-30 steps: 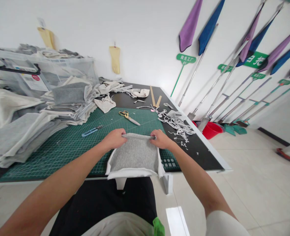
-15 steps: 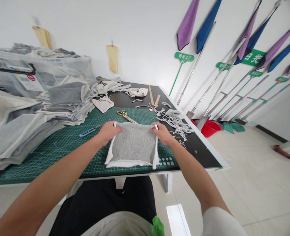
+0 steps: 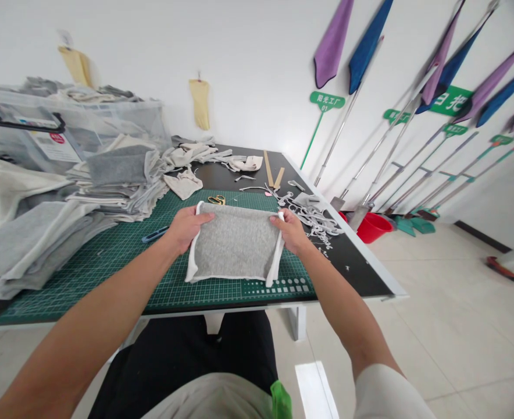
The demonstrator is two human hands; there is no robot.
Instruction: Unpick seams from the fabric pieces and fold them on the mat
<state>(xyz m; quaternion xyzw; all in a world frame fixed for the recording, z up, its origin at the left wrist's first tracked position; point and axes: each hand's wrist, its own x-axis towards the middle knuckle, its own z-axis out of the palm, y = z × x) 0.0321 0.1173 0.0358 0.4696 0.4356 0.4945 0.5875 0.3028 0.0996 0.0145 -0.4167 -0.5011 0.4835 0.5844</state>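
Observation:
A grey piece of fabric (image 3: pixel 237 244) with white, curled edges is stretched between my two hands over the green cutting mat (image 3: pixel 121 265). My left hand (image 3: pixel 188 228) pinches its upper left corner, thumb on top. At the upper right corner, my right hand (image 3: pixel 292 230) grips it the same way. Gold-handled scissors (image 3: pixel 216 199) lie just beyond the fabric, their blades hidden behind it. Left of my left hand is a blue utility knife (image 3: pixel 154 234), partly covered by that hand.
Stacks of folded grey and white fabric (image 3: pixel 121 180) fill the table's left, before a clear plastic bin (image 3: pixel 121 119). Thin fabric scraps (image 3: pixel 313 215) lie at the right, near wooden rulers (image 3: pixel 268 169). A red bucket (image 3: pixel 372 228) and mops stand beyond the table's right edge.
Both hands have lifted the fabric and moved it slightly away from me. It now covers the scissors' blades, and its lower edge has risen off the mat's near part.

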